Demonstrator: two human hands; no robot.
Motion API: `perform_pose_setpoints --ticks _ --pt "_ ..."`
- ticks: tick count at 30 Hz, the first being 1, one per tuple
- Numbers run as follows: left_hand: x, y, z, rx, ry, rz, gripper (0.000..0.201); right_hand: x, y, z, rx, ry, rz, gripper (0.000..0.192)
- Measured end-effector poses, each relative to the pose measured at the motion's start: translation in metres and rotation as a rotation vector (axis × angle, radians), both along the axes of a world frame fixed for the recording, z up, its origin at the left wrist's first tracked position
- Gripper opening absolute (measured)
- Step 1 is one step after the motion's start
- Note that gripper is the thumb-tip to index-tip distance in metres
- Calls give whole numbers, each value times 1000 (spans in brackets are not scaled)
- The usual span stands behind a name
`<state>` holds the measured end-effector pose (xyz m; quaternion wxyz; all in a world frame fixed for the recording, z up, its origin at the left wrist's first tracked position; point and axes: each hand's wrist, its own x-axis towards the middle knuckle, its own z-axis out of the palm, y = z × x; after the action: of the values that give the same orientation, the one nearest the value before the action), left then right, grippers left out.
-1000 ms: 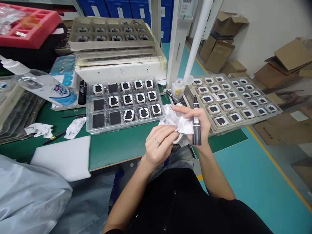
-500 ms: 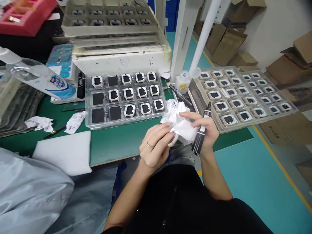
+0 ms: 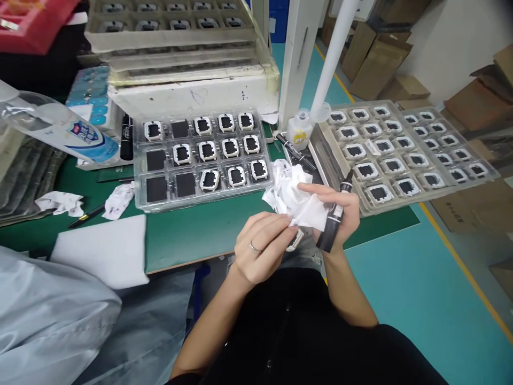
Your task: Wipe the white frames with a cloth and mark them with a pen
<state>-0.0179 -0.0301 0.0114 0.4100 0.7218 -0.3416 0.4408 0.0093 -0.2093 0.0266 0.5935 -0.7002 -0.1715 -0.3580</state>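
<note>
My left hand (image 3: pixel 261 247), a ring on one finger, pinches a small white-framed part (image 3: pixel 295 241) just past the table's front edge. My right hand (image 3: pixel 335 209) grips a black marker (image 3: pixel 334 216) against the palm and presses a crumpled white cloth (image 3: pixel 294 196) onto the part. The part is mostly hidden by cloth and fingers. A clear tray (image 3: pixel 140 201) with rows of white-framed black parts lies beyond my left hand. A second, larger tray (image 3: pixel 363 206) of the same parts lies to the right of my right hand.
A stack of beige trays (image 3: pixel 176 37) stands at the back. A clear bottle (image 3: pixel 64 131), crumpled wipes (image 3: pixel 117 200), a white foam pad (image 3: pixel 105 250) and a pen (image 3: pixel 86 216) lie left. A small bottle (image 3: pixel 298 131) stands by a white post (image 3: pixel 334 53). Cardboard boxes (image 3: pixel 374 56) are on the floor.
The marker has tilted from upright to slanted in my right hand. The cloth has been worked over the part and both hands shifted slightly. The view tipped downward.
</note>
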Motion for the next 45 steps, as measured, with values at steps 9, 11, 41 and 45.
perform_pose_setpoints --ticks 9,11,41,45 --pt "-3 -16 -6 -80 166 -221 29 -6 20 5 216 96 114 31" --pt "-5 -19 -7 -113 200 -237 30 -5 21 0 258 103 203 32" --pt "10 -8 -3 -702 729 -254 11 17 13 5 487 402 307 52" --pt "16 -5 2 -787 958 -319 10 17 14 0 455 401 303 51"
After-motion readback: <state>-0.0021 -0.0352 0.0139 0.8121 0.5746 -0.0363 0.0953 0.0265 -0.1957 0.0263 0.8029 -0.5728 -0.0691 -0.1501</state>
